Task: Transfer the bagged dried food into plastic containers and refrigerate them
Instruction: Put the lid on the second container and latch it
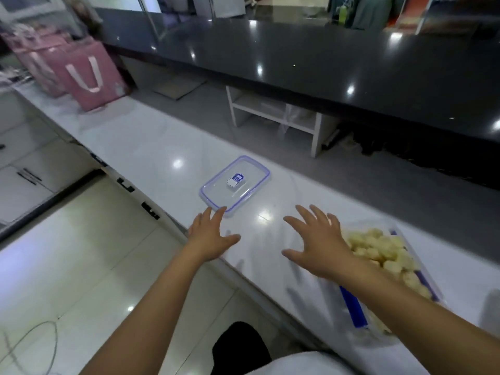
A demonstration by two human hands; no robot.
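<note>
A clear plastic lid (234, 184) with a blue seal and a small label lies flat on the white counter (162, 147). My left hand (209, 234) is spread open just in front of the lid, fingertips close to its near edge. My right hand (319, 244) is also spread open above the counter, holding nothing. To its right stands a clear plastic container (422, 272) with blue clips, filled with pale yellow dried food pieces (384, 253). My right forearm crosses over the container's near side and hides part of it.
Pink gift bags (81, 74) stand at the far left end of the counter. A dark glossy countertop (311, 63) runs along the back, with a white shelf unit (273, 115) under it. White drawers (24, 169) and a tiled floor lie on the left.
</note>
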